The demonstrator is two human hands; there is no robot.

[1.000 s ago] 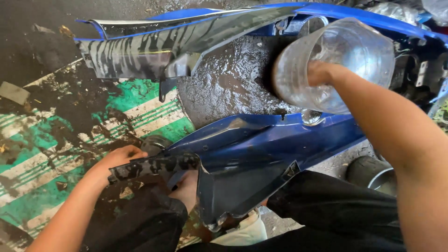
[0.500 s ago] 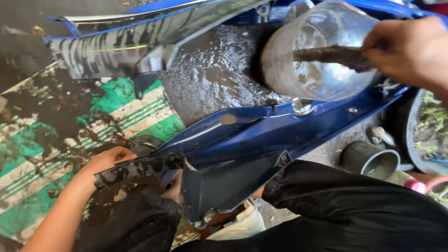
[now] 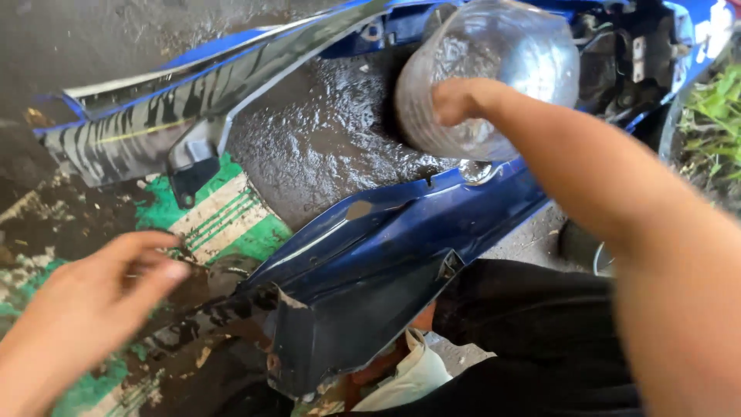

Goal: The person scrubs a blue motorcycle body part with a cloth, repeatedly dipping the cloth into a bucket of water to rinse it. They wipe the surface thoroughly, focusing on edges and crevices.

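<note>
There were two hands in view: one left hand (image 3: 100,289) and one right hand (image 3: 461,100). One clear plastic container (image 3: 494,73) was there. Two blue body panels showed, a near blue panel (image 3: 386,255) and a far striped panel (image 3: 201,100). One green-and-white striped mat (image 3: 231,220) lay underneath. One patch of grass (image 3: 714,123) grew at the right edge, and one piece of black cloth (image 3: 532,332) lay below

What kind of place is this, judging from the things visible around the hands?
Probably an informal outdoor motorcycle repair spot. Blue body panels of a stripped bike lie over wet, dirty ground, grass grows at the edge, and the right hand holds a clear plastic container.
</note>
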